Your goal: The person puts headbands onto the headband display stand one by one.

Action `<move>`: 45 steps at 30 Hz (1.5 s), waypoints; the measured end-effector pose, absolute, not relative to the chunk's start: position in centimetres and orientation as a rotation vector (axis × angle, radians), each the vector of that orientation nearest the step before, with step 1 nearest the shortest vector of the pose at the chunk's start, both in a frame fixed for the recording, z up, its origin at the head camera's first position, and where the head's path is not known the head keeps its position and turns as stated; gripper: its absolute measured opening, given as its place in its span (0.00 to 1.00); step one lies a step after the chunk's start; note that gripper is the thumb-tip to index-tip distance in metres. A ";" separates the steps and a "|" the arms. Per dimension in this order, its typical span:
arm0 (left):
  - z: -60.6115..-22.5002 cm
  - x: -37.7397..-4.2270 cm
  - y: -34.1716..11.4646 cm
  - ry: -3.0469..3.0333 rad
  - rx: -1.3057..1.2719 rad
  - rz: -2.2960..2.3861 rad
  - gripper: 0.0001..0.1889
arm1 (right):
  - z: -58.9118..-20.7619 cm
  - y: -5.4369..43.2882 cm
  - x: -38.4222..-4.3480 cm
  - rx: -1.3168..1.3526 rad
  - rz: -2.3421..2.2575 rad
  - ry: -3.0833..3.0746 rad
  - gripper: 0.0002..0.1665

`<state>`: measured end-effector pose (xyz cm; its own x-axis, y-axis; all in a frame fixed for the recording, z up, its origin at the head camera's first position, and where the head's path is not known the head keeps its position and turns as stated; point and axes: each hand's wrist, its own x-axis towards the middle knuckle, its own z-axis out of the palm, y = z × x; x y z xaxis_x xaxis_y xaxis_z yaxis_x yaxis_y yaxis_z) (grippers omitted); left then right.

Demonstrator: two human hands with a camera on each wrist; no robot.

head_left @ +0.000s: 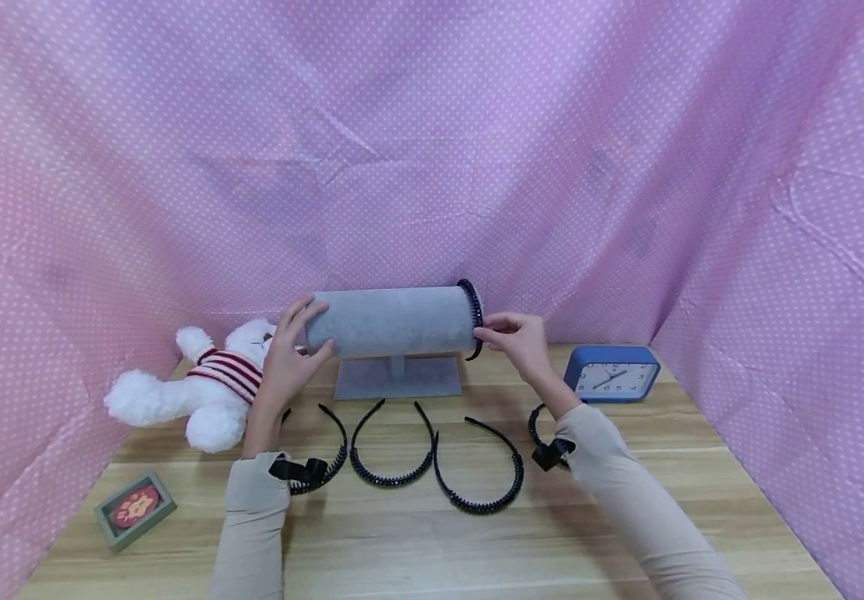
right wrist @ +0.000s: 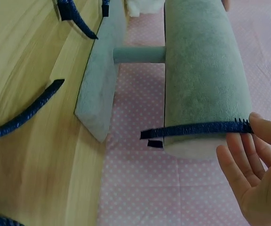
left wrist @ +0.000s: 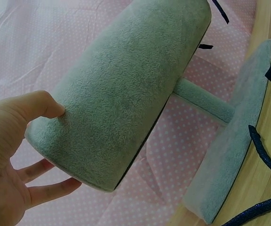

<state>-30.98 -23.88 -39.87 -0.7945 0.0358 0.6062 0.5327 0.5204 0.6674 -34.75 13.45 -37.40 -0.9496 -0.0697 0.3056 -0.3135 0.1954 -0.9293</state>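
A grey plush headband stand (head_left: 390, 321), a horizontal roll on a post and flat base, is at the table's back. My left hand (head_left: 285, 362) grips the roll's left end, thumb on the front and fingers around the far side and end. Around the right end sits a black toothed headband (head_left: 472, 302), its tips sticking out past the roll's underside in the right wrist view. Between thumb and fingers, my right hand (right wrist: 262, 176) pinches this headband at its toothed middle part.
Several more black headbands lie in a row before the stand, among them a middle one (head_left: 390, 481) and one beside it (head_left: 484, 507). A white plush bear (head_left: 214, 383) and small green frame (head_left: 135, 510) are left; a blue clock (head_left: 611, 373) stands right. Pink dotted cloth (head_left: 417, 150) hangs behind.
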 end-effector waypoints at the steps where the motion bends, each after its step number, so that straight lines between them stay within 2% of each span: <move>1: -39.8 -31.0 -23.9 -2.233 -0.464 -1.234 0.31 | -37.3 13.5 -34.8 0.395 1.802 -2.289 0.18; 11: -39.7 -31.0 -24.1 -2.264 -0.467 -1.221 0.30 | -34.9 15.0 -35.2 0.586 1.524 -2.533 0.15; 21: -39.3 -30.6 -23.7 -2.233 -0.486 -1.268 0.29 | -32.3 16.5 -38.1 0.576 1.715 -2.568 0.25; 28: -39.4 -30.5 -23.6 -2.218 -0.493 -1.268 0.29 | -31.9 17.0 -39.9 0.594 1.814 -2.685 0.32; 45: -39.6 -30.6 -23.9 -2.253 -0.475 -1.280 0.29 | -31.7 15.9 -41.8 0.748 1.829 -2.794 0.37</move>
<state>-30.63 -23.90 -39.59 -0.8130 0.0528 0.5798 0.5252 0.4965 0.6912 -41.76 15.93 -31.72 -0.8672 -0.4979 0.0030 -0.2020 0.3462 -0.9162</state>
